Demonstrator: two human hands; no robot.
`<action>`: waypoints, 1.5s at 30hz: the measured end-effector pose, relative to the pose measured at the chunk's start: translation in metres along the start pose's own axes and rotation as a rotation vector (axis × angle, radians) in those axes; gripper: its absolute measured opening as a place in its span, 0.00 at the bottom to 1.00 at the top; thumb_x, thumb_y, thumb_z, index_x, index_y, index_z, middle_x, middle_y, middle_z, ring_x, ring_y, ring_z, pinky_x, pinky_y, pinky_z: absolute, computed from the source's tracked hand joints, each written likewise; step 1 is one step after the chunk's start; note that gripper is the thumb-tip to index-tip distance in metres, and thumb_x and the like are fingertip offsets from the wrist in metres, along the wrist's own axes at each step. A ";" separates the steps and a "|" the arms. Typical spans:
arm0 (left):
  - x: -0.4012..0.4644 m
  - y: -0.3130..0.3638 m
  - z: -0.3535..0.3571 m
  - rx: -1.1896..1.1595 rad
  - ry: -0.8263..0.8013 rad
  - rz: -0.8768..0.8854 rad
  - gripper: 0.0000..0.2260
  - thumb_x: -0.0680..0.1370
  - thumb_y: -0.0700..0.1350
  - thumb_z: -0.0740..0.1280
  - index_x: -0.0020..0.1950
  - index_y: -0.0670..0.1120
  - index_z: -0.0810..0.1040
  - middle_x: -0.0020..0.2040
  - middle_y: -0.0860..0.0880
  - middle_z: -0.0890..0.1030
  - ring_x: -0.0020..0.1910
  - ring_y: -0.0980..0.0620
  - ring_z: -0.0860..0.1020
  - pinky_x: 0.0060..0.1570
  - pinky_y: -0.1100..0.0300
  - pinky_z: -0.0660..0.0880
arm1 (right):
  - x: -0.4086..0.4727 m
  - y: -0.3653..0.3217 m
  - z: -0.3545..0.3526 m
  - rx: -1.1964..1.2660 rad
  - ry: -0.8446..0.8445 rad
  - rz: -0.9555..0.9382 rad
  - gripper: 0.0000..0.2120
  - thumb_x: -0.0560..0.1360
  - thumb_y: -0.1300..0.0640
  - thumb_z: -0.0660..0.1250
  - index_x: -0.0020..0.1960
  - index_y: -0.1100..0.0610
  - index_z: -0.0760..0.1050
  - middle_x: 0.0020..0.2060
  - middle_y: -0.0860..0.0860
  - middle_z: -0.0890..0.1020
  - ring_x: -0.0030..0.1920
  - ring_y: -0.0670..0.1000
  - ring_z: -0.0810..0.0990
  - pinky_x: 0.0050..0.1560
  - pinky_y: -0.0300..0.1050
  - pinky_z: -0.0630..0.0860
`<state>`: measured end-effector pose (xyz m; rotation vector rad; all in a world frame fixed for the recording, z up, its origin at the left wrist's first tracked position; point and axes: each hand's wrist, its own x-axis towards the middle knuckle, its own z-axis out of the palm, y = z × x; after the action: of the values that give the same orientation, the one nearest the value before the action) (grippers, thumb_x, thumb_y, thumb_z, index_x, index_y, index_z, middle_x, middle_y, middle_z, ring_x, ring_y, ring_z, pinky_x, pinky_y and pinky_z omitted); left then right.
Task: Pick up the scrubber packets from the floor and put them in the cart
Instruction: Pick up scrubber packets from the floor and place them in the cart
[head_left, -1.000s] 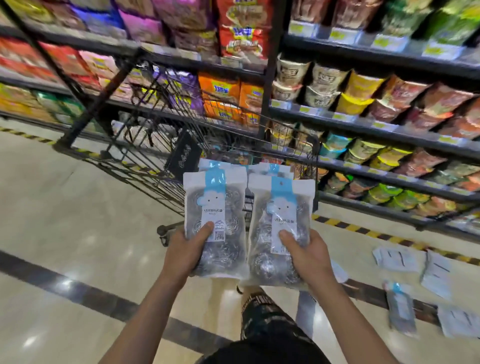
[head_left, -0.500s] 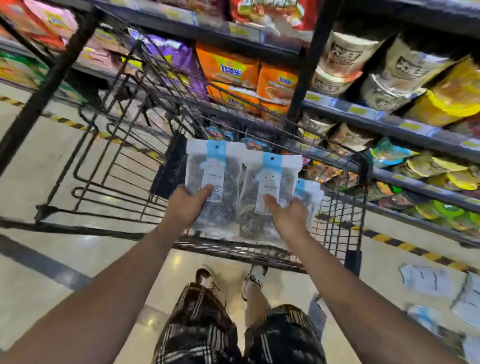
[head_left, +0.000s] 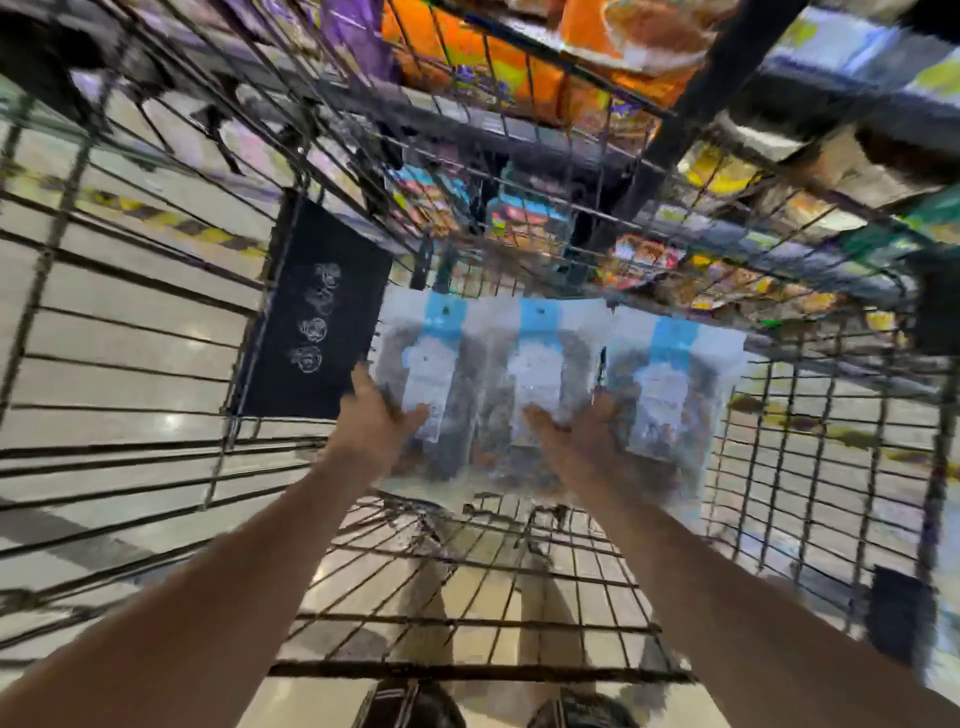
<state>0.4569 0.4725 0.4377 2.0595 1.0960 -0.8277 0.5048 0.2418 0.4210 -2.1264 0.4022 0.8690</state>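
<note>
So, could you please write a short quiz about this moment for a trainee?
1. True or false: both hands hold packets inside the cart.
2. How many blue-topped packets show side by side? A) one B) three C) six
3. Fill in: the dark panel is beside the ____ hand.

Key:
1. True: left hand and right hand each have a grip on them.
2. B
3. left
</note>
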 end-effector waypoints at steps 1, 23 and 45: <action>-0.002 0.002 -0.001 0.046 -0.034 0.038 0.43 0.76 0.56 0.75 0.81 0.52 0.51 0.67 0.35 0.71 0.65 0.33 0.75 0.63 0.43 0.74 | -0.002 -0.001 0.000 0.021 -0.002 -0.049 0.40 0.76 0.55 0.75 0.79 0.56 0.55 0.61 0.50 0.77 0.58 0.47 0.77 0.52 0.26 0.74; -0.118 0.079 -0.120 0.425 0.044 0.222 0.22 0.80 0.57 0.60 0.69 0.46 0.73 0.68 0.38 0.74 0.66 0.35 0.75 0.65 0.41 0.75 | -0.085 -0.106 -0.109 -0.709 -0.076 -0.147 0.21 0.79 0.43 0.60 0.68 0.52 0.75 0.64 0.60 0.76 0.64 0.64 0.75 0.61 0.56 0.77; -0.330 0.135 -0.170 0.773 0.258 1.268 0.33 0.76 0.63 0.48 0.73 0.49 0.74 0.74 0.41 0.72 0.72 0.36 0.70 0.70 0.34 0.64 | -0.386 -0.115 -0.154 -0.537 0.752 -0.035 0.37 0.76 0.35 0.54 0.76 0.58 0.69 0.76 0.59 0.69 0.74 0.66 0.69 0.73 0.60 0.67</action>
<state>0.4626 0.3969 0.8256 2.8633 -0.6528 -0.2873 0.3594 0.1955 0.8240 -2.9219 0.5428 0.1100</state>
